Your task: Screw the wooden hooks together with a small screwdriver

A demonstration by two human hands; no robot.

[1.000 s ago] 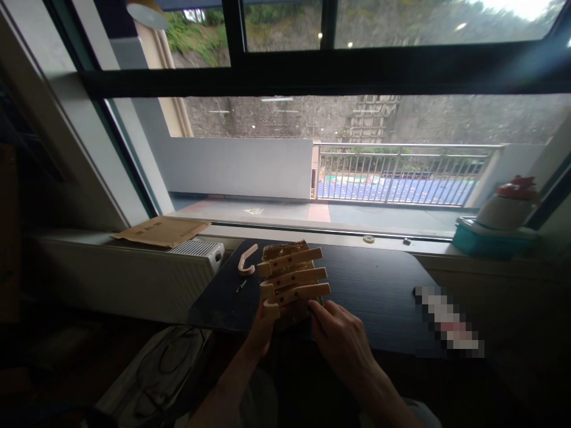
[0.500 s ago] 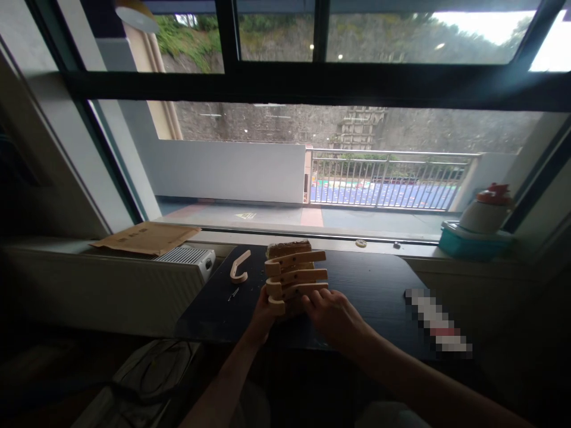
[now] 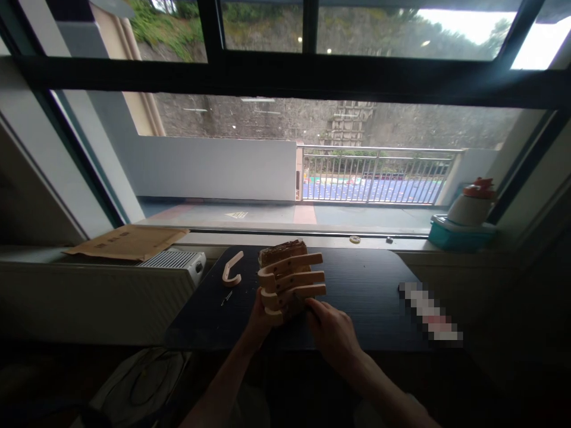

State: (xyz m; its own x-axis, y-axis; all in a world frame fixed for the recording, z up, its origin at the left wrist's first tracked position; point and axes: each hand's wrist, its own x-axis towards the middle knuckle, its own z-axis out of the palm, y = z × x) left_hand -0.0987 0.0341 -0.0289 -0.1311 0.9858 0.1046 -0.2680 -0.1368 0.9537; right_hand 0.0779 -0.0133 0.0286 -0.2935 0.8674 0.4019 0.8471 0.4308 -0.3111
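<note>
A wooden rack (image 3: 289, 279) with three pale hook arms across a brown board stands tilted on the dark table (image 3: 366, 285). My left hand (image 3: 261, 315) grips its lower left corner from below, fingers wrapped round the hook ends. My right hand (image 3: 332, 333) is closed at the rack's lower right edge, its fingertips pinched on the end of the lowest arm. A loose wooden hook (image 3: 232, 269) lies on the table to the left, with a small screw (image 3: 225, 298) beneath it.
A white radiator (image 3: 172, 261) and a cardboard envelope (image 3: 127, 242) sit left of the table. On the window sill at right stands a teal box (image 3: 459, 235) with a white, red-capped bottle (image 3: 470, 205). A blurred-out object (image 3: 430, 312) lies at the table's right.
The rack has tipped a little nearer and lower between my hands. My right hand has slid under its lower right end. The view has shifted to the right.
</note>
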